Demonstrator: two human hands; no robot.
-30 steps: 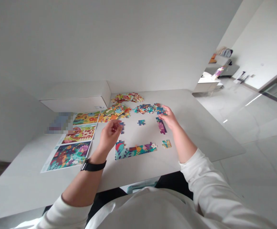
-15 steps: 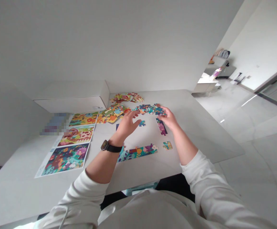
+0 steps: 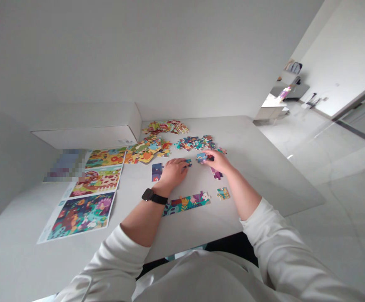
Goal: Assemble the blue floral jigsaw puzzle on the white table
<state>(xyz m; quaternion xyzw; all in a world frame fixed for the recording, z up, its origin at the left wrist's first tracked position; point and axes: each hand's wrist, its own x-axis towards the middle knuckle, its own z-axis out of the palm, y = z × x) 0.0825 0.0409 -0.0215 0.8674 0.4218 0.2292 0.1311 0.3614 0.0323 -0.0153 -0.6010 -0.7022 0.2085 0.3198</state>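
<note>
My left hand [image 3: 173, 173] lies palm down on the pale table [image 3: 242, 142], its fingertips closed on a small teal puzzle piece [image 3: 187, 161]. My right hand [image 3: 217, 162] pinches a blue-green puzzle piece [image 3: 201, 157] between its fingers. A purple piece [image 3: 216, 173] lies partly hidden under that hand. Nearer me stands a joined strip of floral puzzle pieces [image 3: 186, 204]. A dark blue piece [image 3: 157, 172] lies left of my left hand, and a loose multicoloured piece [image 3: 223, 193] lies right of the strip.
Loose teal pieces [image 3: 195, 143], orange pieces [image 3: 146, 153] and red-yellow pieces [image 3: 165, 127] lie in heaps at the back. Several picture sheets [image 3: 81, 216] lie at the left, beside a white box [image 3: 84, 130]. A black watch [image 3: 154, 196] circles my left wrist.
My left hand has moved forward and right onto the small teal piece, uncovering the dark blue piece. My right hand has moved left, holding a blue-green piece. The view has shifted slightly.
</note>
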